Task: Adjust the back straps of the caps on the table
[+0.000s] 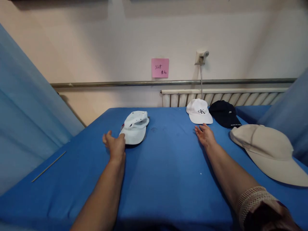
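My left hand (115, 145) rests on the blue table (166, 166), its fingers touching the brim of a pale white cap (135, 126) that sits on another cap whose dark edge shows beneath. The thumb is apart from the fingers. My right hand (205, 134) lies flat and open, fingers stretched toward the brim of a white cap with a black logo (198, 111), just short of it. A black cap (225, 113) sits right of that one. A large beige cap (266, 149) lies at the right edge.
A thin stick (48, 166) lies on the table's left side. Blue curtains (26, 106) hang on both sides. Behind the table are a wall rail, a radiator (226, 97), a pink note (160, 67) and a wall socket (201, 57).
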{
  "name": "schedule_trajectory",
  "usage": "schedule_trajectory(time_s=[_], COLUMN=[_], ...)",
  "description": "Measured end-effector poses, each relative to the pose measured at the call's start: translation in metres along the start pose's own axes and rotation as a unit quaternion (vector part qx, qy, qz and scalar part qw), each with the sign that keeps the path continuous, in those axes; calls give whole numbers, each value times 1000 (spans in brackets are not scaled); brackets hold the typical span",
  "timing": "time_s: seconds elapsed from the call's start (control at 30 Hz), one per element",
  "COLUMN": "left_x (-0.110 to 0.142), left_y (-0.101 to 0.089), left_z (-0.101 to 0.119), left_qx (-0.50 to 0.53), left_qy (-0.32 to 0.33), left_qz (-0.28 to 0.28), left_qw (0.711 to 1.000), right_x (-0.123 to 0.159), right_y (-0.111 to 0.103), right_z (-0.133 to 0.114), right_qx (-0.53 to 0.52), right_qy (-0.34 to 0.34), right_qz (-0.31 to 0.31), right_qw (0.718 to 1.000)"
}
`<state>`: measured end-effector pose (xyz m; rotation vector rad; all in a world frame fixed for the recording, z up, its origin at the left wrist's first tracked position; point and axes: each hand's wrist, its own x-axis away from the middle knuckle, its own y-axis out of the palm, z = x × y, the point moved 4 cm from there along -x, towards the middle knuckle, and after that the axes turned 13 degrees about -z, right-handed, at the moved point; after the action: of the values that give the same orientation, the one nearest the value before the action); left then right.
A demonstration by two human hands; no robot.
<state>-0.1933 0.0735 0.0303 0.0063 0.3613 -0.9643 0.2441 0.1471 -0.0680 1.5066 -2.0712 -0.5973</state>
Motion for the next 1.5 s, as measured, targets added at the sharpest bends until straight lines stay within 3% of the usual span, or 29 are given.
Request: schedule_trajectory(time_s=[0.03,0.1,0.2,0.27,0.37,0.5,0.7,0.77,0.83,0.9,0.93,1.03,1.13,1.17,1.2,1.27,1.33,1.37,1.4,1.43,1.5], left_x=[5,17,36,46,53,57,70,76,81,84,84,84,86,87,88,87,84,81,79,77,79], left_y=[1,14,44,62,81,94,115,124,134,141,143,142,141,142,142,143,140,137,133,129,123], left_z=[7,19,29,28,17,-1,-18,-17,-14,-10,-9,-12,-16,-17,-19,-21,-21,-20,-18,-14,-4], left_qx=[-70,-145,-143,-95,-6,33,143,243,338,388,394,378,347,338,328,295,228,180,126,71,-19], left_qy=[27,84,150,149,91,27,-132,-206,-272,-304,-306,-279,-258,-254,-249,-230,-184,-149,-106,-58,50], left_qz=[40,21,-102,-189,-285,-340,-371,-373,-392,-418,-425,-425,-430,-433,-432,-430,-416,-403,-387,-373,-373], left_qw=[996,986,973,966,954,939,908,871,811,763,755,774,792,796,802,822,861,885,907,923,926], right_x=[-5,-15,-28,-33,-35,-28,-8,0,8,14,16,23,46,59,75,108,137,146,150,147,130], right_y=[1,1,-4,-13,-30,-43,-25,-19,-18,-22,-24,-27,-11,0,16,54,85,94,99,98,90], right_z=[-1,-3,-7,-12,-22,-35,-30,-25,-21,-20,-21,-31,-48,-53,-57,-47,-17,0,13,23,39], right_qx=[0,2,17,37,84,151,168,173,185,201,211,251,295,313,353,413,444,447,446,432,372], right_qy=[-2,-9,-33,-64,-124,-182,-163,-139,-119,-106,-103,-109,-169,-208,-285,-345,-273,-228,-188,-156,-64], right_qz=[-3,-6,14,52,133,194,141,111,96,105,116,157,182,170,116,-97,-341,-418,-446,-431,-352], right_qw=[1000,1000,999,996,980,952,962,969,971,968,965,949,923,911,884,837,782,757,753,777,856])
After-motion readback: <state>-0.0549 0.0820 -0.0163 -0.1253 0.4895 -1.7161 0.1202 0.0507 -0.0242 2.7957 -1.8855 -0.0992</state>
